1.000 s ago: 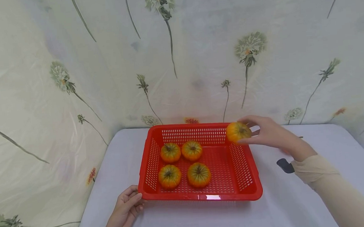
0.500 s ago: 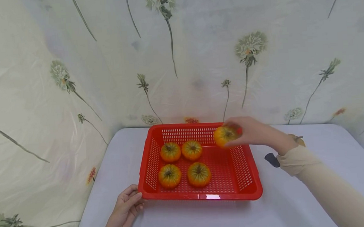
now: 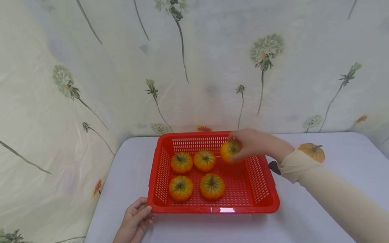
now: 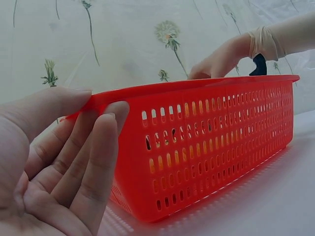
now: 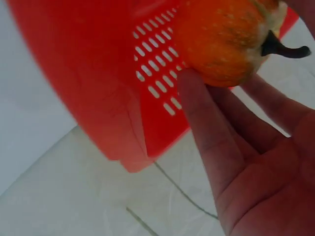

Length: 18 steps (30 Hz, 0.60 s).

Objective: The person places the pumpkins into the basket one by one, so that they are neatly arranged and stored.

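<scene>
A red plastic basket (image 3: pixel 216 211) with slotted walls stands on the table. Several small orange-and-green pumpkins (image 3: pixel 212 187) sit in its left and middle part. My right hand (image 3: pixel 256 143) grips another pumpkin (image 3: pixel 229 151) by its sides, inside the basket's back right part; in the right wrist view this pumpkin (image 5: pixel 221 42) shows its dark curved stem. Whether it touches the basket floor I cannot tell. At the front left corner, my left hand (image 3: pixel 134 223) pinches the basket rim, thumb on top and fingers beneath, as the left wrist view shows too.
One more pumpkin (image 3: pixel 312 152) lies on the white table (image 3: pixel 344 171) to the right of the basket, beyond the right sleeve (image 3: pixel 318 180). A flower-patterned sheet (image 3: pixel 211 61) hangs behind and to the left of the table.
My right hand has carried its pumpkin leftward and down into the basket. The pumpkin on the table at right has come into sight from behind the arm. My left hand has stayed put.
</scene>
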Each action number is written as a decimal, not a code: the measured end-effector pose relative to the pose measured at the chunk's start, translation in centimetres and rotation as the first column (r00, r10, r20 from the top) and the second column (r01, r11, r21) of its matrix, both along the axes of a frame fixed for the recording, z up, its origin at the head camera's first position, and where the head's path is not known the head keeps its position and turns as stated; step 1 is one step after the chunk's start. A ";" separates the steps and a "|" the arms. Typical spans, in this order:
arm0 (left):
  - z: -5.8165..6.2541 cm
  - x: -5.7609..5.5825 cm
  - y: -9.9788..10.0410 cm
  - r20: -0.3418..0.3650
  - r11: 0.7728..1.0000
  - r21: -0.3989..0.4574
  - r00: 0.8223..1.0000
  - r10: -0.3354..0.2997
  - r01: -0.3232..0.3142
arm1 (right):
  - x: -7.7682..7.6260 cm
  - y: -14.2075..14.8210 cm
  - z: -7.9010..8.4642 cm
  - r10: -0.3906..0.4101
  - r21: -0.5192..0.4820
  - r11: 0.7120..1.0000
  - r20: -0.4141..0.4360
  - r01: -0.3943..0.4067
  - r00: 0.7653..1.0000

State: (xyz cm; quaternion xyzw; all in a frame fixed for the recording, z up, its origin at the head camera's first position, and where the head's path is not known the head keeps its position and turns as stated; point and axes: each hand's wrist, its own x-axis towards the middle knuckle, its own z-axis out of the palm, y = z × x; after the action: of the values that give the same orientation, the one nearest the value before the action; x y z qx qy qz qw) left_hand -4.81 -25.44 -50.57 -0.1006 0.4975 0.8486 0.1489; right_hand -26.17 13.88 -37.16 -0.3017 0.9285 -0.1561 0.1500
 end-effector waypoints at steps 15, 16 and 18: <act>-0.1 0.1 0.0 -0.032 1.000 0.007 0.999 -0.002 0.002 | -0.7 -2.6 -1.2 0.044 0.137 0.990 -0.012 -0.042 0.999; 0.0 0.1 0.0 -0.032 1.000 0.011 0.999 -0.003 0.004 | -0.7 -2.7 -1.3 0.045 0.142 0.989 -0.006 -0.043 0.999; 0.0 0.1 0.0 -0.037 1.000 0.017 0.999 -0.008 0.008 | -0.7 -2.9 -1.4 0.033 0.151 0.988 0.021 -0.036 0.999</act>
State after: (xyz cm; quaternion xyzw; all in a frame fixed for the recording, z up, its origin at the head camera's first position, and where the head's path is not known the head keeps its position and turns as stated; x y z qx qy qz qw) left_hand -4.69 -25.43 -50.52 -0.0817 0.4933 0.8539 0.1441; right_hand -26.89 10.99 -38.61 -0.3041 0.9309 -0.0853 0.1837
